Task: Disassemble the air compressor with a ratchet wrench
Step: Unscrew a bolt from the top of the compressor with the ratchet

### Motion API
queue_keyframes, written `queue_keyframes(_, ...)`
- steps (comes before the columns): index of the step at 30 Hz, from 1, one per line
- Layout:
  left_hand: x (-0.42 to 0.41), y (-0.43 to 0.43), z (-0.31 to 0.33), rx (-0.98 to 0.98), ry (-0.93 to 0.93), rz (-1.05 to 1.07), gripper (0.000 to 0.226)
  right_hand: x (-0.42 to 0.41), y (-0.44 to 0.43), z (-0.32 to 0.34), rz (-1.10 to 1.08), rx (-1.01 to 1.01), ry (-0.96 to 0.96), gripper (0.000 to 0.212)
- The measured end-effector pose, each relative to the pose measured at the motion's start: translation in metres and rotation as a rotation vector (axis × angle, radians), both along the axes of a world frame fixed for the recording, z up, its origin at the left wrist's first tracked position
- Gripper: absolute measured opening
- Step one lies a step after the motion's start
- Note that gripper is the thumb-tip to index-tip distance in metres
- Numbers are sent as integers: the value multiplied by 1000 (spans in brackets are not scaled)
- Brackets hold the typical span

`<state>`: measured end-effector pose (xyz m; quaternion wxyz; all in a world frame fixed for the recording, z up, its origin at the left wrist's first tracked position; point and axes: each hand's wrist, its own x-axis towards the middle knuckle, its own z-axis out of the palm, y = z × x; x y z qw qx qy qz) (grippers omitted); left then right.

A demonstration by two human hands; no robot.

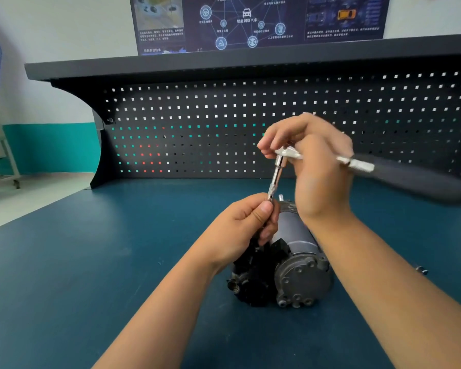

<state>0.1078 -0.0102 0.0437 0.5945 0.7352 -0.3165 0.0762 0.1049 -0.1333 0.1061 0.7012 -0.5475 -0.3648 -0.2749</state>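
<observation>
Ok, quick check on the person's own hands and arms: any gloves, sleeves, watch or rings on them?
No gloves: the left hand and right hand are both bare. The left forearm and right forearm are bare too, with no sleeve in view down to the frame's lower edge. No watch, wristband, ring or tape shows on either side.

Under our left hand [240,230] the tabletop [91,275] is deep teal-blue and the air compressor [301,278] dull grey and black. The ratchet wrench [362,165] in our right hand [314,166] is silver, black-handled. Behind both hands we see a black pegboard [197,145] gridded with pale squares.
</observation>
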Motion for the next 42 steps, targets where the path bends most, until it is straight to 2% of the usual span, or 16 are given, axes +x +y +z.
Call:
queue_keyframes(2,1,1,-1,17,8,63,46,-9,2,-8,-289,-249,-55,29)
queue_keyframes(3,1,3,-2,25,8,82,52,-11,5,-8,-443,-302,-173,27)
queue_keyframes(5,1,3,-2,65,-6,99,43,-12,15,2,-646,-360,-348,26)
queue_keyframes(6,0,3,-1,80,-9,102,38,-12,20,8,-651,-370,-348,25)
queue_keyframes(10,0,2,1,53,-23,51,44,-9,17,10,-403,-226,-164,23)
queue_keyframes(16,2,-1,1,10,-13,-17,34,1,5,12,-147,-137,-80,24)
queue_keyframes(20,3,0,-1,-28,26,-35,36,10,5,12,128,56,-32,25)
queue_keyframes(23,3,-1,0,-7,-11,-14,35,12,6,12,321,196,40,26)
queue_keyframes(27,0,-1,2,10,-48,-26,32,11,4,17,707,403,242,32)
queue_keyframes(30,-2,0,3,0,-29,-52,30,10,2,17,796,417,280,35)
queue_keyframes(33,-3,1,2,4,-26,-64,28,6,6,16,655,291,168,34)
queue_keyframes(34,-3,1,3,1,-14,-51,28,4,8,15,527,245,100,33)
queue_keyframes(36,-4,0,3,6,5,4,33,0,13,9,129,137,-79,34)
queue_keyframes(38,-2,-1,1,36,16,96,54,-3,20,3,-256,-7,-227,38)
queue_keyframes(40,-3,4,-4,54,92,165,70,-6,26,-1,-515,-136,-325,44)
queue_keyframes(42,1,6,-7,43,103,207,57,-8,30,0,-657,-211,-384,47)
